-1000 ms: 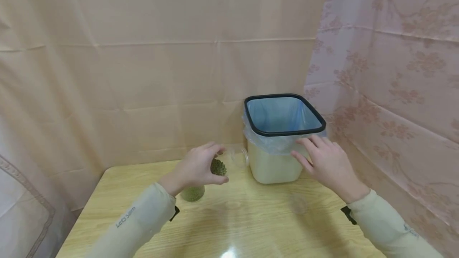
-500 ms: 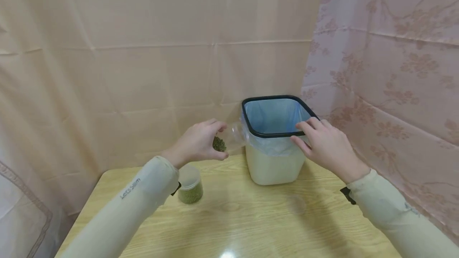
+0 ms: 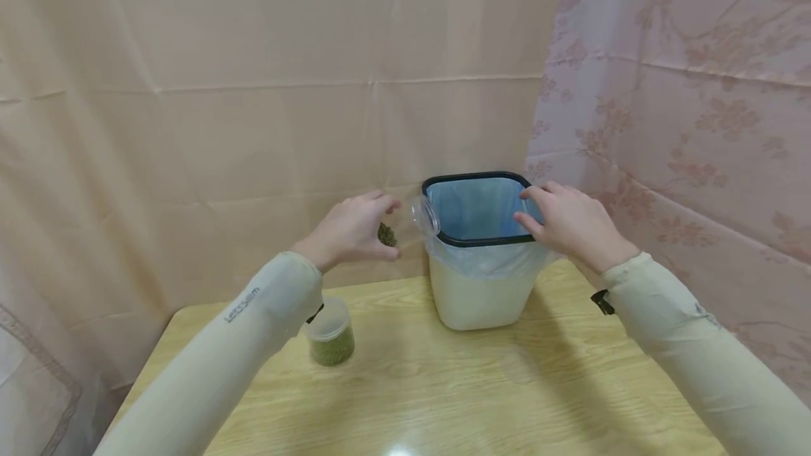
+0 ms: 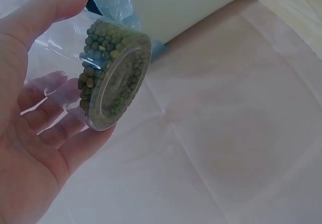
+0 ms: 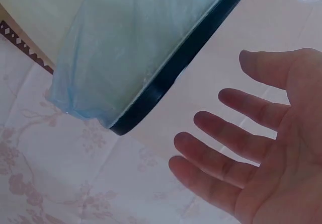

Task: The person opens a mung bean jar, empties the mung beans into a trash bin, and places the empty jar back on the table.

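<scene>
My left hand (image 3: 355, 231) grips a clear plastic jar (image 4: 114, 75) with thumb and fingers around its sides. The jar lies tilted on its side, its open mouth at the left edge of the trash can (image 3: 478, 294). Small round green beans (image 4: 95, 58) fill its base end. Fingers apart and holding nothing, my right hand (image 3: 570, 224) is at the right side of the can's black rim (image 5: 166, 83). A blue-tinted liner bag (image 5: 136, 38) hangs over the can's inside and outside.
A second clear jar (image 3: 332, 336), partly filled with green grains, stands upright on the wooden table (image 3: 405, 385) below my left forearm. A clear round disc (image 3: 518, 366) lies in front of the can. Beige and floral cloths hang behind and to the right.
My left hand has raised the jar from low beside the can to the height of its rim. My right hand has risen to the rim's right side, still without holding anything.
</scene>
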A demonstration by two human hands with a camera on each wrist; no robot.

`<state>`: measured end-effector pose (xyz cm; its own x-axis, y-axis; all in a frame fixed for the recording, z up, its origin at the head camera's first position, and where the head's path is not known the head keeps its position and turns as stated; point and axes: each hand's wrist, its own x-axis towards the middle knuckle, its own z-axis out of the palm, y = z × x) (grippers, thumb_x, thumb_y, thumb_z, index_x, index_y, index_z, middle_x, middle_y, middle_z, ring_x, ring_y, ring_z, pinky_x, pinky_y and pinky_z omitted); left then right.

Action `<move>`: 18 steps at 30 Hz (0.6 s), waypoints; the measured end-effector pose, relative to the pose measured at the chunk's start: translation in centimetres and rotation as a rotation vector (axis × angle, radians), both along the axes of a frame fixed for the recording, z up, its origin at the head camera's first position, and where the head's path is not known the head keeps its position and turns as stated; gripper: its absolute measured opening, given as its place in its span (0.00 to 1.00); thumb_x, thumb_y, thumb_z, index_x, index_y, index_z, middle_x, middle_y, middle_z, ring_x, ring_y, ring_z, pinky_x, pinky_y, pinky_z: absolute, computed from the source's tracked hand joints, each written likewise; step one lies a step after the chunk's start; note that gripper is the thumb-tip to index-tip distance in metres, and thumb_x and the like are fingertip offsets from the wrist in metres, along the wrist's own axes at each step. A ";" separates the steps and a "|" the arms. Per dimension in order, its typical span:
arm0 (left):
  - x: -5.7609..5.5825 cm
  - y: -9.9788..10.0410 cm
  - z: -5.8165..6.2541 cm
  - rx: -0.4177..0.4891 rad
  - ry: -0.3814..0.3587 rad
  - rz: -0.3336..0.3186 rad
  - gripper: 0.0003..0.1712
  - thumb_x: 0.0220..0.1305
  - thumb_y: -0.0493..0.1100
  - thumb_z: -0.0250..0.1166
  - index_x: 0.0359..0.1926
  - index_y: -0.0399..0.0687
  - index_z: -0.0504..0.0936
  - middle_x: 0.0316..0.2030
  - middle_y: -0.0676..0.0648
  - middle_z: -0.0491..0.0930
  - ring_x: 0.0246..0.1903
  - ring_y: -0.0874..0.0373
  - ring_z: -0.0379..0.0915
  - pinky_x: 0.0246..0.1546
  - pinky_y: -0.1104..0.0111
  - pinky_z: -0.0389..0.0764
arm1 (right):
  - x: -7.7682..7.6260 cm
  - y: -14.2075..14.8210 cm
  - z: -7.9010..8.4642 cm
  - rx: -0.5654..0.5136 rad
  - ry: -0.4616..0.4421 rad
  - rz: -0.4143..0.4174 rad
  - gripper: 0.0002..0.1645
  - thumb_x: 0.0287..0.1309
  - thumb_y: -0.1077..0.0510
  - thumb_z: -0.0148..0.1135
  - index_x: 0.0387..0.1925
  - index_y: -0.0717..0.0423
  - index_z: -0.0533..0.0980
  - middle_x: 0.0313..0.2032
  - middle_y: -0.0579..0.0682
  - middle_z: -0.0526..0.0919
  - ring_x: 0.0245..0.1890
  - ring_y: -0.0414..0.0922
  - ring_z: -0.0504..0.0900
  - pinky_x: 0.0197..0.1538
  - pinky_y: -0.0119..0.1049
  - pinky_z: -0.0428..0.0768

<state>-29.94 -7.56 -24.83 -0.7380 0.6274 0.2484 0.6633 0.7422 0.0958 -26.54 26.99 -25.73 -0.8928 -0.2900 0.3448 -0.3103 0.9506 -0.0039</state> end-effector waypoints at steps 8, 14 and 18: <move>-1.2 1.2 0.3 -0.041 0.001 0.040 0.46 0.50 0.54 0.77 0.68 0.43 0.73 0.57 0.45 0.78 0.54 0.46 0.77 0.57 0.52 0.78 | -2.8 1.1 0.8 -0.082 -0.208 0.039 0.31 0.72 0.47 0.59 0.65 0.65 0.72 0.57 0.68 0.78 0.54 0.63 0.79 0.54 0.61 0.77; -2.1 2.3 0.9 -0.076 -0.007 0.067 0.45 0.51 0.53 0.77 0.68 0.42 0.73 0.59 0.45 0.76 0.54 0.46 0.76 0.56 0.53 0.78 | -5.2 1.7 1.8 -0.127 -0.332 0.026 0.30 0.71 0.52 0.61 0.64 0.70 0.71 0.56 0.73 0.77 0.56 0.67 0.77 0.57 0.61 0.76; -2.6 2.7 1.4 -0.081 -0.001 0.084 0.43 0.52 0.53 0.77 0.66 0.42 0.74 0.59 0.44 0.76 0.54 0.46 0.76 0.55 0.54 0.79 | -6.7 1.8 2.2 -0.143 -0.384 -0.019 0.29 0.68 0.59 0.63 0.63 0.73 0.71 0.57 0.74 0.76 0.57 0.68 0.76 0.58 0.60 0.76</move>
